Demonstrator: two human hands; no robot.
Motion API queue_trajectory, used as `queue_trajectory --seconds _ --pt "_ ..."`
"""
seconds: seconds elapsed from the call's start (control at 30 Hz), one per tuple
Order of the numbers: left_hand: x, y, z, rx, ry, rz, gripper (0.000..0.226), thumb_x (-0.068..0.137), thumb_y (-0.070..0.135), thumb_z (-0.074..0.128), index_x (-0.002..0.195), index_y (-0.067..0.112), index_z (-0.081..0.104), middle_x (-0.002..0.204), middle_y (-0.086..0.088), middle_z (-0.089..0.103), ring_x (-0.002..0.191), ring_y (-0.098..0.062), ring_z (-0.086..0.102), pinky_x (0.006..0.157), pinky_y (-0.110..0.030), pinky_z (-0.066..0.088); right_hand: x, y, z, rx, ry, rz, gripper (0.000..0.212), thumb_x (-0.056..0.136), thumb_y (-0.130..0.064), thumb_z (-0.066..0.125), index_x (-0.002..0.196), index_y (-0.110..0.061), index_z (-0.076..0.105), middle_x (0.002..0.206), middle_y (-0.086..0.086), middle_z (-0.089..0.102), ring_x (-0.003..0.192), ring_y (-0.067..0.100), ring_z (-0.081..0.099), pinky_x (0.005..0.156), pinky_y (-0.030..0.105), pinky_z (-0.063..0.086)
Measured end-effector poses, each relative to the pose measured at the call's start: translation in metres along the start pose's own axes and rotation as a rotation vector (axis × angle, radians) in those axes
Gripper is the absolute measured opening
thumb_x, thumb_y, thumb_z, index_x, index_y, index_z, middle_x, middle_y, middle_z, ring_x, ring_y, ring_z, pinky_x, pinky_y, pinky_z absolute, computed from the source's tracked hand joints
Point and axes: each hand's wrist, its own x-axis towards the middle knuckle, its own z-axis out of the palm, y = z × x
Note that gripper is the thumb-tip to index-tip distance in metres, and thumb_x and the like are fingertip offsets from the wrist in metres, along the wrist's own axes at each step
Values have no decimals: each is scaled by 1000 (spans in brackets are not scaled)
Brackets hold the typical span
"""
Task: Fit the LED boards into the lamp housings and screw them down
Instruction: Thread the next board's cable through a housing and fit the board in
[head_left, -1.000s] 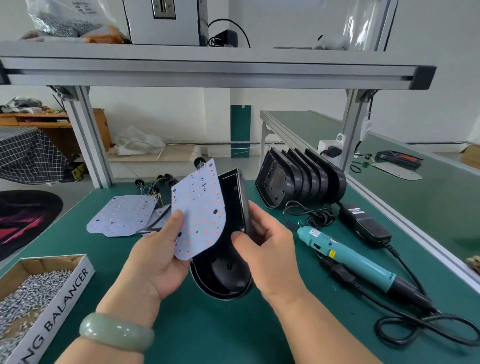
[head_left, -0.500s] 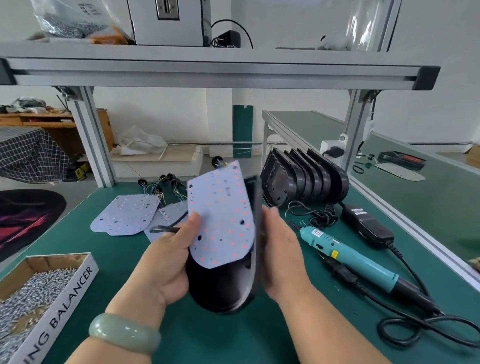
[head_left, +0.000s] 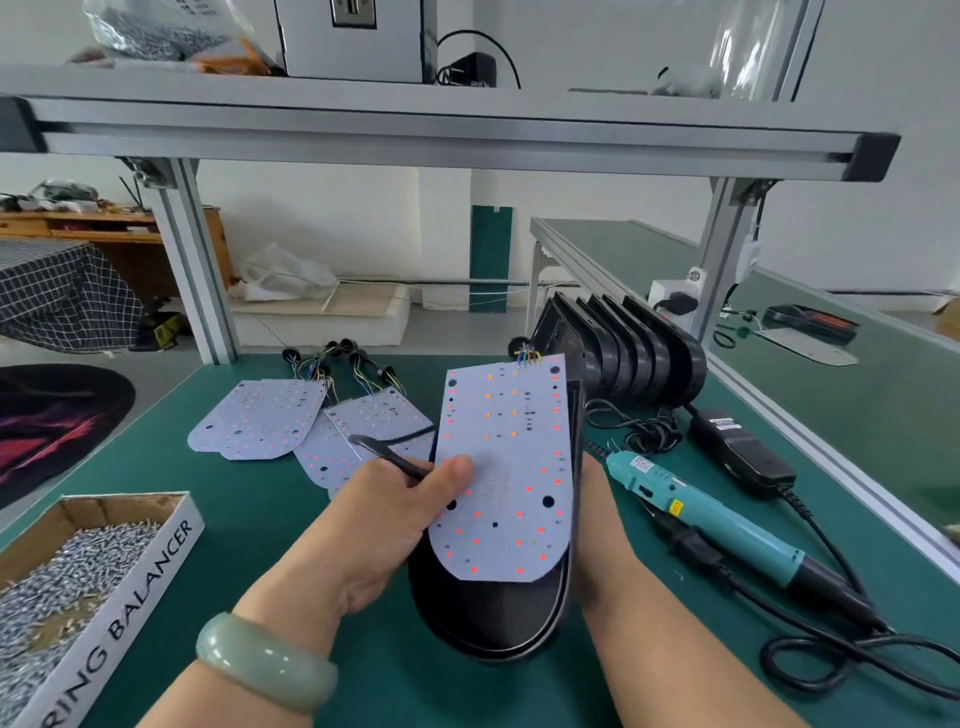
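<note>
Underneath, green bench mat (head_left: 249, 509) (spare LED boards (head_left: 260, 421), screw box (head_left: 140, 587)), white wall (head_left: 337, 218).

We note: housing (head_left: 493, 618) glossy black plastic, smooth. Board (head_left: 501, 467) matt, pale. Mat (head_left: 415, 691) matt green. Box (head_left: 31, 514) raw brown cardboard, rough; screws (head_left: 62, 566) bright metal. Bangle (head_left: 265, 660) polished, glassy. Frame (head_left: 415, 135) satin grey metal. Driver (head_left: 727, 525) smooth teal plastic.
</note>
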Motion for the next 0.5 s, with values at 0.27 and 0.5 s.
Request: queue_trajectory --seconds 0.27,0.5 --pt "2 4 -9 -447 -26 -152 39 67 24 64 89 -8 71 93 -25 72 72 -28 72 64 -35 60 3 -6 -8 -547 155 -216 24 75 16 63 80 -4 75 84 13 75 73 22 66 73 49 57" --pt "8 7 -8 -494 162 -107 40 89 36 53 90 1 73 95 -17 72 69 -23 70 64 -35 60 9 -16 -42 -1129 119 -79 28 89 -15 61 62 -21 66 60 -2 69 52 6 57 57 25 52"
